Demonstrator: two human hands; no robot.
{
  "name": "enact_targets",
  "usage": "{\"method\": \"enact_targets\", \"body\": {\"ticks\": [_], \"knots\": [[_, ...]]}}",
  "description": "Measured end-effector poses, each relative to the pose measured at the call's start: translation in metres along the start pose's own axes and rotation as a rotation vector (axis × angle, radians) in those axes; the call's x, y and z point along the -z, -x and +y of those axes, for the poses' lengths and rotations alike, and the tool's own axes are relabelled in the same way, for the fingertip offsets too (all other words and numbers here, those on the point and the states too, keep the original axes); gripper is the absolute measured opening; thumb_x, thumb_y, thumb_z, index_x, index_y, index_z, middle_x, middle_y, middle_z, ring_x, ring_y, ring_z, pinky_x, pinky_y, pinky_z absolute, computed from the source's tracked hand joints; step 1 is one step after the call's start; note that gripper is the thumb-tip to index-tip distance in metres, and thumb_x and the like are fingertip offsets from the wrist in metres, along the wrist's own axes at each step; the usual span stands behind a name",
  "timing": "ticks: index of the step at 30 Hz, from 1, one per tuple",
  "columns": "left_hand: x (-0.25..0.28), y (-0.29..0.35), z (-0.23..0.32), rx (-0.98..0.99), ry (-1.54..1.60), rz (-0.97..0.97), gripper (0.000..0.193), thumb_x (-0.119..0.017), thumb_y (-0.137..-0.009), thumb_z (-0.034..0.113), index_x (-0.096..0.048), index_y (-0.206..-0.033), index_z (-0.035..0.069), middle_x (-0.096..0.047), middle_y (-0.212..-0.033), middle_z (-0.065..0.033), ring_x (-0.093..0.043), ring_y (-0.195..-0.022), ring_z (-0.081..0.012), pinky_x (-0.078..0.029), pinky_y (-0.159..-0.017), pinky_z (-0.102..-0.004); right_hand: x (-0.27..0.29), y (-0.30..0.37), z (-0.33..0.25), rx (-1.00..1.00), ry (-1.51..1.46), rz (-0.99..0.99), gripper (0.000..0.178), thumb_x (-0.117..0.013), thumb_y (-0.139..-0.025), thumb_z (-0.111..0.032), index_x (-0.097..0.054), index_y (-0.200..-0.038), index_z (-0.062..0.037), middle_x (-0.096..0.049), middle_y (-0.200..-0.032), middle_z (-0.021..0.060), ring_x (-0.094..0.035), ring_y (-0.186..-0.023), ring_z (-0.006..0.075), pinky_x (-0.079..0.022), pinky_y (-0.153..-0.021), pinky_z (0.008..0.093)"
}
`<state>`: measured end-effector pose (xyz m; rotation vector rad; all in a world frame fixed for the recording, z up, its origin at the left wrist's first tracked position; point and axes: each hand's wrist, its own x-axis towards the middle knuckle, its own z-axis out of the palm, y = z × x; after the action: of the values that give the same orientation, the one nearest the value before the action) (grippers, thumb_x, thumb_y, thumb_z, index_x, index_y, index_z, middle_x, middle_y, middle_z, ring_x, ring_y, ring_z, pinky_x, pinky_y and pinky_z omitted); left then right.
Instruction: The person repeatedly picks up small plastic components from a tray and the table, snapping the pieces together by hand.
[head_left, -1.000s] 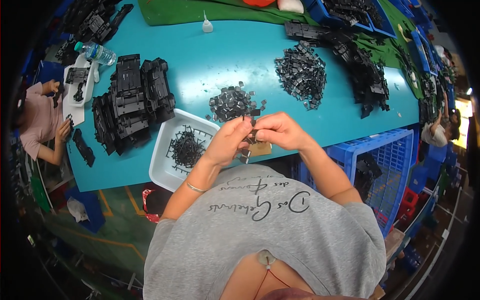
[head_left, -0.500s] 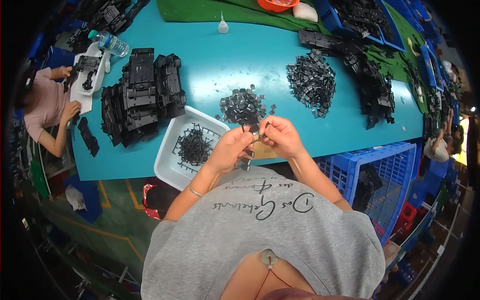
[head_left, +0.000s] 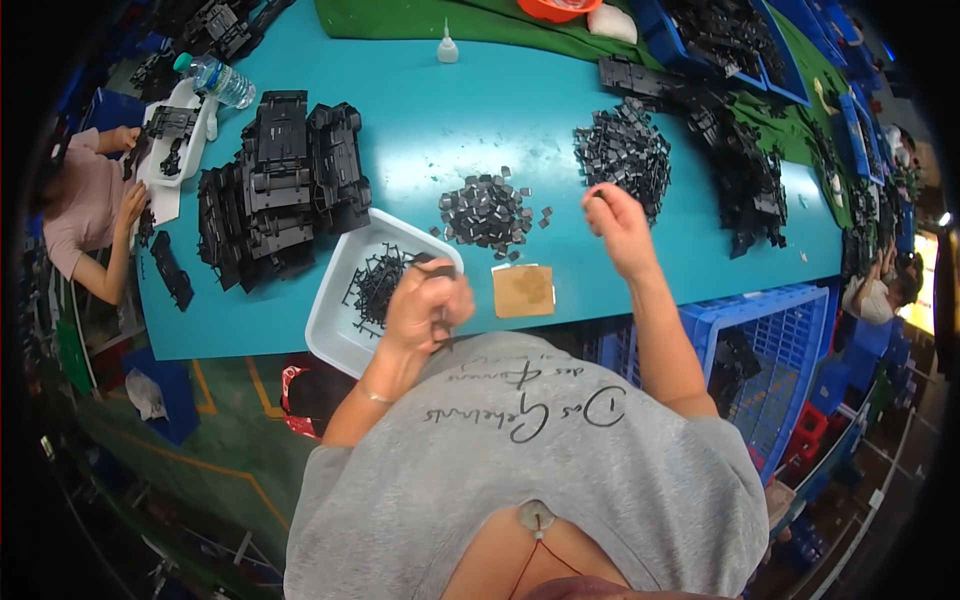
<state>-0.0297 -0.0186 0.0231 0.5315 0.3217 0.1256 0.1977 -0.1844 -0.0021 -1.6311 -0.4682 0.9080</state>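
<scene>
My left hand (head_left: 425, 305), a little smeared by motion, is closed over the near right side of a pale plastic tub (head_left: 318, 325). A black plastic part (head_left: 435, 268) sticks out of its fingers. Thin black branched pieces (head_left: 378, 285) lie heaped in that tub. My right hand (head_left: 622, 235) is raised at the near edge of a pile of small black parts (head_left: 625, 145), its fingers pinched together. Something dark shows at its fingertips, too small to name. Between the hands lie a brown square pad (head_left: 522, 290) and a second pile of small black clips (head_left: 487, 215).
Black moulded chassis-like parts (head_left: 285, 180) are stacked at left, with more (head_left: 740, 170) at right. A small dropper bottle (head_left: 447, 48) stands at the back. A co-worker (head_left: 95, 210) handles black parts at far left. A blue crate (head_left: 765, 370) stands below the table's right edge.
My hands have parted from over the brown pad. The left has moved left toward the tub with a black part; the right has gone up and right to the far pile.
</scene>
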Motion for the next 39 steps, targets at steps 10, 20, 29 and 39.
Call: {"method": "enact_targets", "body": {"ticks": [10,20,29,39], "knots": [[0.015,-0.022,-0.018,0.138,-0.575,0.114,0.033,-0.046,-0.092,0.033,-0.055,-0.078,0.004,-0.05,-0.071,0.0023,-0.033,-0.052,-0.0004,-0.027,-0.045,-0.014,-0.058,-0.031,0.044,0.419,0.827,0.092,0.018,-0.062,-0.076,-0.013,-0.066,-0.092,-0.0068,-0.059,-0.096,0.0109,-0.058,-0.084,0.0273,-0.047,-0.072,0.0362],[0.03,-0.018,-0.029,0.107,-0.966,-0.079,0.031,-0.046,-0.091,0.025,-0.057,-0.074,0.002,-0.051,-0.063,0.0028,-0.04,-0.057,-0.0056,-0.033,-0.051,-0.023,-0.069,0.023,-0.015,0.522,0.678,-0.433,0.029,-0.062,-0.074,-0.011,-0.058,-0.102,-0.006,-0.059,-0.081,0.0109,-0.059,-0.069,0.0264,-0.047,-0.059,0.0344],[0.02,-0.01,-0.029,0.273,-1.044,-0.154,0.053,-0.037,-0.093,0.039,-0.055,-0.06,0.002,-0.045,-0.049,0.0024,-0.039,-0.047,-0.007,-0.031,-0.044,-0.0244,-0.076,0.044,-0.014,0.491,0.695,-0.6,0.013,-0.051,-0.079,-0.012,-0.054,-0.072,-0.0018,-0.054,-0.067,0.0119,-0.056,-0.061,0.0283,-0.044,-0.053,0.0364],[0.003,-0.017,-0.02,-0.064,0.478,0.365,0.042,-0.039,-0.092,0.033,-0.036,-0.057,0.012,-0.027,-0.046,0.0031,-0.025,-0.038,-0.0078,-0.019,-0.035,-0.0222,-0.089,0.038,0.013,-0.02,-1.003,-0.32,0.022,-0.047,-0.086,-0.021,-0.045,-0.069,-0.0079,-0.043,-0.064,-0.0022,-0.033,-0.056,0.0046,-0.027,-0.051,0.0199]]}}
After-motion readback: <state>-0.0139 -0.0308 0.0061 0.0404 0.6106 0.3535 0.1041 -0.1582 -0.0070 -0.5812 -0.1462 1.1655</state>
